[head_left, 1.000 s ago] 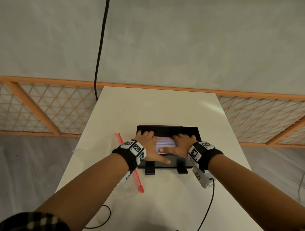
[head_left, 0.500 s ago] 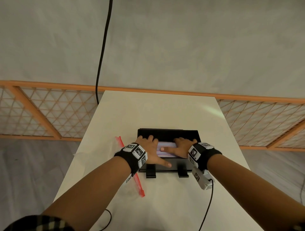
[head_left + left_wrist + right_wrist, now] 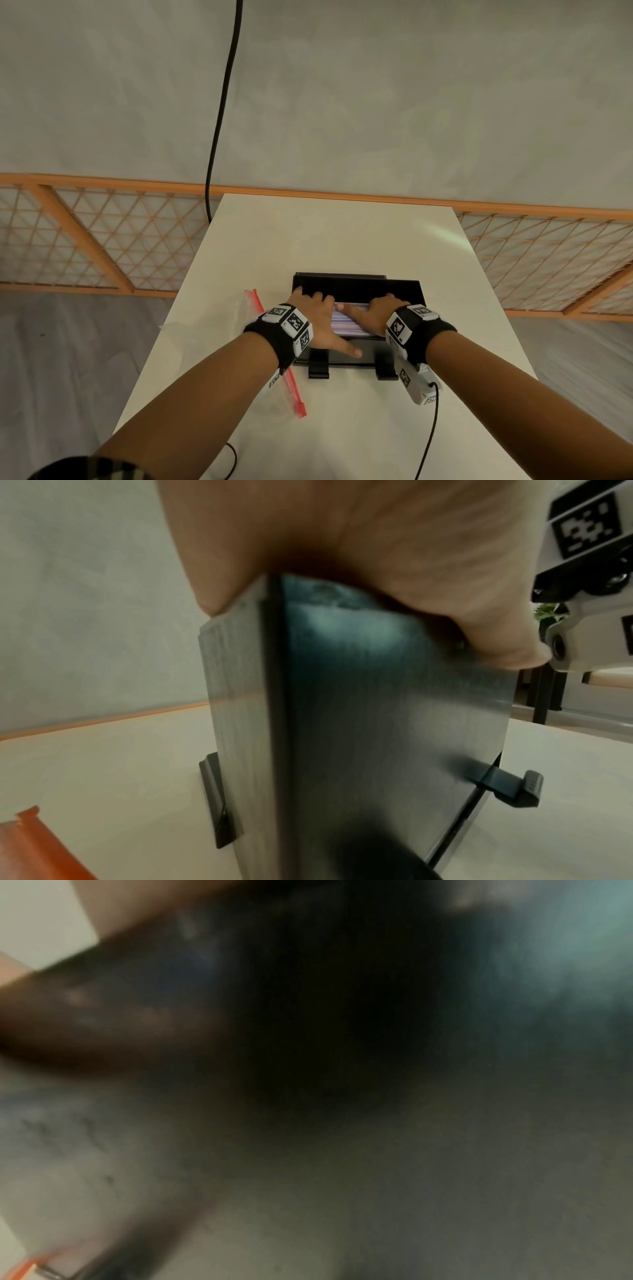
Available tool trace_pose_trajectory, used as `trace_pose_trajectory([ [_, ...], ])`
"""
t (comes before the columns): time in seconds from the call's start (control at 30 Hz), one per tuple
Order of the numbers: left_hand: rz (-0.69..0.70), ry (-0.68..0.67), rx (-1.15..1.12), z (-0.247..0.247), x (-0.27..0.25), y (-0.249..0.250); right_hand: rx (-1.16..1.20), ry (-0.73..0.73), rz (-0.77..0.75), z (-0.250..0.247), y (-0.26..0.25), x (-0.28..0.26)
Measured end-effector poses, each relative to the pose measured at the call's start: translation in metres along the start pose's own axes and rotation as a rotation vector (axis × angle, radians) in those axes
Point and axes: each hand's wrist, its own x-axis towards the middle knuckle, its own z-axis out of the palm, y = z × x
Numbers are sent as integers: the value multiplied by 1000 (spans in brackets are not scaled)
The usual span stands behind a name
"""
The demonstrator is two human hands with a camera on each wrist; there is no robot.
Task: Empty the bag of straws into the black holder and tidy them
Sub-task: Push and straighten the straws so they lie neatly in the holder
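One black holder [image 3: 356, 284], centre of the head view on a white table [image 3: 342, 236], standing on two black feet at its near edge. Inside it, one flat layer of striped straws [image 3: 349, 320], number not countable. One left hand [image 3: 315, 322] lies over the holder's left end, fingers bent over the top and thumb stretched along the near edge. One right hand [image 3: 378, 313] lies flat on the straws, fingers spread and straight, gripping nothing. One clear bag [image 3: 219, 329] with a red zip strip lies flat on the table, left of the holder, partly under the left wrist. Left wrist view adds what the head view hides: the holder's left corner [image 3: 342, 696] from low down, the palm pressed on its top, thumb [image 3: 496, 653] against the front face, one foot on each side, the bag's red strip [image 3: 37, 845] at lower left. Right wrist view is dark and blurred; only a red trace at lower left is legible.
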Motion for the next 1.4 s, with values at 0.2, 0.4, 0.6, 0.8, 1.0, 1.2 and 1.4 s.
trace_pose_trajectory([
  [0.2, -11, -28, -17, 0, 3, 0, -86, 3, -42, -1, 5, 0],
  [0.4, 2, -89, -74, -7, 4, -1, 75, -88, -127, -16, 14, -1],
  [0.6, 8, -185, -227, -31, 8, -8, 170, -205, -311, -35, 16, -13],
  [0.8, 105, -117, -138, -38, 11, -14, -126, -72, -323, -28, 14, -8],
  [1.0, 113, 121, 9, -21, 13, -11, -219, 177, -295, -10, 10, -1],
  [1.2, 140, 173, -106, -17, 6, -18, -89, 185, -314, -15, 27, -13],
  [1.4, 245, 411, -124, -20, -22, -19, 21, 277, -476, -35, 40, -52],
])
